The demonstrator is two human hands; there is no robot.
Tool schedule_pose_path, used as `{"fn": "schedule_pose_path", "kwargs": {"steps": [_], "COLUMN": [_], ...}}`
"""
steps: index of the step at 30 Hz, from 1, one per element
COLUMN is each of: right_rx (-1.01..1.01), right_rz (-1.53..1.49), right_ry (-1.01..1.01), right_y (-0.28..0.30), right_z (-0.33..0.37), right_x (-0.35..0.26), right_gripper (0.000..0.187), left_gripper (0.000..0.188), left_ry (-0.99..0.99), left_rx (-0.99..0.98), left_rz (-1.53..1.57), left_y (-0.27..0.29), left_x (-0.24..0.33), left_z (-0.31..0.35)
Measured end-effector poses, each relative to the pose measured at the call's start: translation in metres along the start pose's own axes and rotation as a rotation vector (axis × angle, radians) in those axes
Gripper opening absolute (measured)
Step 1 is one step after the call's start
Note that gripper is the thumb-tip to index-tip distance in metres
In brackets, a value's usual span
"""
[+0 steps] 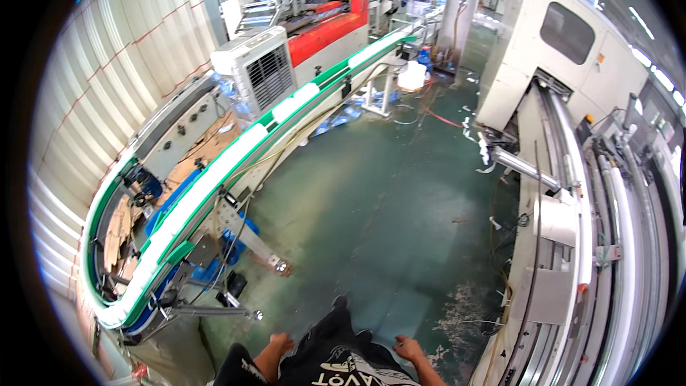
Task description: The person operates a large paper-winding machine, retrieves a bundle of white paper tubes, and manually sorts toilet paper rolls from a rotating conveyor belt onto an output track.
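Note:
My left hand (281, 343) hangs low beside my body, with its fingers curled in and nothing visible in them. On the other side, my right hand (409, 349) hangs with its fingers loosely bent and partly apart, holding nothing. Neither hand touches any equipment. Nearest to the left hand is the metal leg end (243, 312) of a curved conveyor (189, 214). White pieces lie in a line along that green-edged conveyor. To the right of my right hand runs a long machine bed with a white rail (584, 236).
Green floor (371, 193) stretches ahead between conveyor and machine. A conveyor foot (281, 266) juts onto it. Farther off stand an air cooler (264, 75), a red machine (329, 32), a pillar (461, 14) and a white enclosure (525, 50). White scraps (484, 146) litter the floor's right side.

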State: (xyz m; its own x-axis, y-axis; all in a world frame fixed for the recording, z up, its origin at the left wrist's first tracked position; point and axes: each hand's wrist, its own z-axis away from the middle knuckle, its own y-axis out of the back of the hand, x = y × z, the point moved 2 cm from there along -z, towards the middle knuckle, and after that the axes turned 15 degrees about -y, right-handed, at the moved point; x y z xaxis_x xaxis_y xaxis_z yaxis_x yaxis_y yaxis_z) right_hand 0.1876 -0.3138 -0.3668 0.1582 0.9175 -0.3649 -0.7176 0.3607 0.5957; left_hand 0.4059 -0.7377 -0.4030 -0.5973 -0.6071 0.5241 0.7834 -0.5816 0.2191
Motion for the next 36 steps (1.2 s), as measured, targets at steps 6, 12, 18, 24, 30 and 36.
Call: {"fn": "schedule_pose_path", "kwargs": {"steps": [6,12,18,24,30,36], "right_rx": [-0.083,-0.278,-0.25,0.03,-0.342,-0.652], "right_rz": [0.058,-0.529,-0.711,-0.167,-0.174,-0.391], "right_ry": [-0.022,-0.474,-0.51,-0.113,-0.254,-0.167], "right_y": [-0.041,-0.062,-0.091,-0.111,-0.102,-0.083], "right_z": [-0.007,-0.018,-0.023,-0.06,-0.075,-0.126], "right_x": [0.005,-0.014,-0.068,-0.11,-0.186,-0.188], "right_gripper": [0.039,0.018,0.012,0.019,0.012,0.011], "left_gripper": [0.023,0.027,0.031,0.022,0.014,0.017], "left_ry": [0.045,-0.147,-0.244,-0.174,-0.082,-0.098], "left_rx": [-0.008,-0.127,-0.124,0.013,0.367,0.14], "left_rz": [0.043,0.149,0.166,0.311,0.539,0.401], "left_y": [0.016,0.041,0.087,0.144,0.196,0.143], "left_x": [0.005,0.073,0.104,0.048,-0.047,-0.073], "left_z": [-0.016,-0.037,-0.054,-0.072,-0.049,-0.027]}}
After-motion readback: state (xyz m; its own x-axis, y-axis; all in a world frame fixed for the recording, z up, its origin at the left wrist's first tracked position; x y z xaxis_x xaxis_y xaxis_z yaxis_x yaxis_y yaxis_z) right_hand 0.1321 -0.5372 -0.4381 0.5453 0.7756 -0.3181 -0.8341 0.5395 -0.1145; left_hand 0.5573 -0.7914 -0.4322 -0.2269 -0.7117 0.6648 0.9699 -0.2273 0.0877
